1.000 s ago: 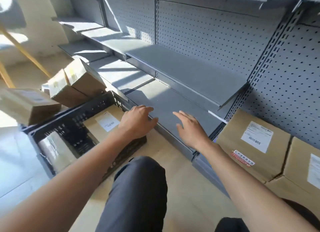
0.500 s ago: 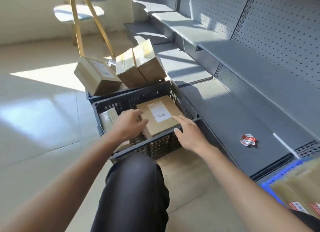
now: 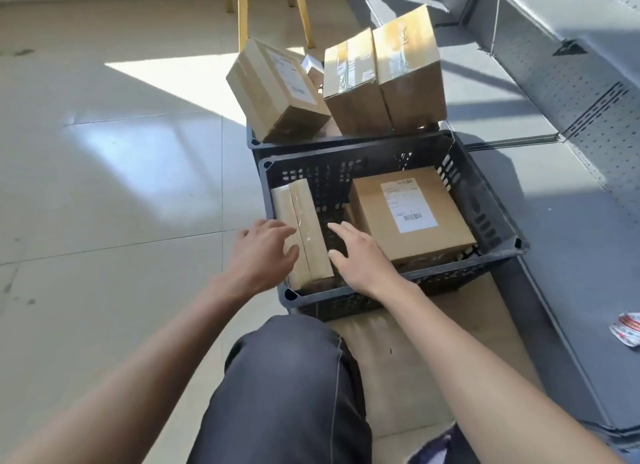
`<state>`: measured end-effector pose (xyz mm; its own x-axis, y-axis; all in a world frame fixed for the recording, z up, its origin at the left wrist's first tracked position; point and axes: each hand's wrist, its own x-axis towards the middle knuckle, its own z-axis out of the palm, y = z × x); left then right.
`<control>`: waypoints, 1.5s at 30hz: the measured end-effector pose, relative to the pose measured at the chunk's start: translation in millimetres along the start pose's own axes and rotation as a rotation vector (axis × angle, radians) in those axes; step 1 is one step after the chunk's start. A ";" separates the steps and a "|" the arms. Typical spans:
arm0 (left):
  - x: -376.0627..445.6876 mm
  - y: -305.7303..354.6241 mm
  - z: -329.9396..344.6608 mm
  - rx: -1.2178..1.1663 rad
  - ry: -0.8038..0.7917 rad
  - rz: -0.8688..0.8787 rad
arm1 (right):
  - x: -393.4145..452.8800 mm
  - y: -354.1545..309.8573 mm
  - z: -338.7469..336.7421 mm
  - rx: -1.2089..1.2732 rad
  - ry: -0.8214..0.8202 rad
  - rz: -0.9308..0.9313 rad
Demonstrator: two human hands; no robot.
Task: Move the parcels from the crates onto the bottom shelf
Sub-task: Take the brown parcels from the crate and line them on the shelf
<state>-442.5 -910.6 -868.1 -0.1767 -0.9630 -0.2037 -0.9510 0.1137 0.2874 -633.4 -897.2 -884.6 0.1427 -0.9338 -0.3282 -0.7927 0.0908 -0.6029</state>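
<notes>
Half a second earlier the left hand hovered over the left part of the near crate and the right hand lay at the corner of the labelled parcel; since then both have closed in on the narrow parcel at the crate's left side. The left hand now rests against that parcel's left face, fingers loosely spread rather than wrapped round it. The right hand sits just to the parcel's right, fingers straight and pointing into the gap; whether it touches the cardboard cannot be told. Neither grip is clamped on anything.

The narrow parcel stands on edge inside the near crate, its long axis running from the person toward the far wall, a taped seam along its top. The labelled parcel lies flat in the crate's right half, label up, its long side on roughly the same line.

Behind, the far crate carries a tilted parcel and two upright parcels side by side. The bottom shelf lies to the right, bearing a crumpled sticker. The person's knee shows in dark trousers.
</notes>
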 end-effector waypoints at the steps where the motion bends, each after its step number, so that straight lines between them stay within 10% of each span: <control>1: 1.3 -3.7 4.4 0.020 -0.005 0.001 | 6.1 -2.5 5.5 -0.007 -0.016 -0.007; 22: 0.2 -29.0 38.9 0.000 -0.068 -0.013 | 41.8 5.4 48.7 -0.117 -0.159 0.000; 45: -6.4 -9.1 17.8 -0.151 -0.015 -0.005 | 8.0 6.8 -0.1 -0.021 0.293 0.018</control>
<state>-437.3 -901.1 -886.1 -0.1769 -0.9595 -0.2194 -0.9033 0.0697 0.4234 -637.7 -904.1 -891.2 -0.0465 -0.9925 -0.1131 -0.8063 0.1042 -0.5822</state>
